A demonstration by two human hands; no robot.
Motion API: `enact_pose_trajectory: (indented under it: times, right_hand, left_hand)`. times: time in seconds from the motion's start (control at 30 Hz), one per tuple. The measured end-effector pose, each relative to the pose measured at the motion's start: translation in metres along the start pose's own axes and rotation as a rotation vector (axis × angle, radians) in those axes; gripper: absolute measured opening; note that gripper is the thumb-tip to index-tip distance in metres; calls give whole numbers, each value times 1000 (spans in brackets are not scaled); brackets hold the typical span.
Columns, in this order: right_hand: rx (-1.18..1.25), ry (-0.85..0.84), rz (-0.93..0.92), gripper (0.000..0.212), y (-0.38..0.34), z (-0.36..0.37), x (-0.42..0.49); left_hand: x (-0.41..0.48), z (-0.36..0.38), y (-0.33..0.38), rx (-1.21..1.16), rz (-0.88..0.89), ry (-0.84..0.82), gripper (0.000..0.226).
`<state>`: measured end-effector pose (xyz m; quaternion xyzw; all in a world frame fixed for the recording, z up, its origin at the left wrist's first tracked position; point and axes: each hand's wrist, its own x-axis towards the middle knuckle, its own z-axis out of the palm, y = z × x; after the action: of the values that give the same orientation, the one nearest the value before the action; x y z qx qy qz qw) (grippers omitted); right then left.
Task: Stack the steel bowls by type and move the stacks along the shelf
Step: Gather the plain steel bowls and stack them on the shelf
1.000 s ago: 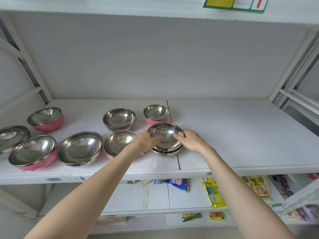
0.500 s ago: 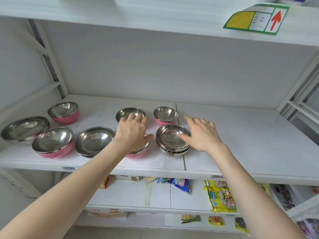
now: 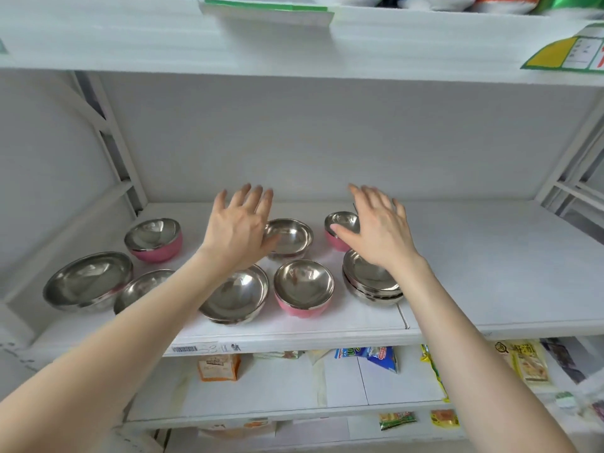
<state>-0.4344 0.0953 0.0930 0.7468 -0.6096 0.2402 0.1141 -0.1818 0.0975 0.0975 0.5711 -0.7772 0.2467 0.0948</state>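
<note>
Several steel bowls stand on the white shelf (image 3: 490, 273). A stack of plain steel bowls (image 3: 369, 286) sits at the front right of the group. My right hand (image 3: 376, 230) hovers open above it, fingers spread, partly covering a small pink-sided bowl (image 3: 340, 228) behind. My left hand (image 3: 237, 227) is open in the air beside a plain steel bowl (image 3: 291, 237) at the back. A pink-sided bowl (image 3: 304, 289) and a wide plain bowl (image 3: 235, 295) stand in front. Further left are another pink-sided bowl (image 3: 153, 238), a large plain bowl (image 3: 86, 281) and one bowl (image 3: 140, 289) half hidden by my forearm.
The right half of the shelf is bare up to the slanted metal frame (image 3: 575, 178). Another shelf board (image 3: 294, 44) hangs low overhead with a green-yellow label (image 3: 565, 53). Snack packets (image 3: 369, 356) lie on the lower shelves.
Both hands have let go of the plain stack and risen, moving toward the back of the shelf with fingers spread. The camera has tilted upward.
</note>
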Motion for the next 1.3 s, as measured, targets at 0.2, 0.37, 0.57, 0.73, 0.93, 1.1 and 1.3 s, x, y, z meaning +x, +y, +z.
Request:
enact_pose_trajectory:
  times: [0.2, 0.37, 0.57, 0.73, 0.93, 1.1, 1.3]
  right_hand:
    - [17, -50, 17, 85, -14, 34, 37]
    - [43, -157, 28, 91, -15, 77, 67]
    - [152, -313, 36, 93, -20, 136, 86]
    - [154, -435, 62, 90, -20, 169, 94]
    - [7, -524, 82, 70, -15, 191, 98]
    - [22, -510, 138, 60, -11, 203, 96]
    - [149, -471, 207, 54, -7, 213, 100]
  left_hand:
    - [23, 31, -35, 29, -17, -51, 89]
    - [46, 68, -44, 1, -53, -129, 92]
    - [65, 118, -43, -42, -91, -274, 95]
    - [69, 154, -40, -130, -109, -413, 97]
    - [62, 184, -33, -595, -269, -596, 97]
    - [55, 192, -32, -1138, -348, -654, 63]
    - [59, 191, -33, -1450, -479, -762, 47]
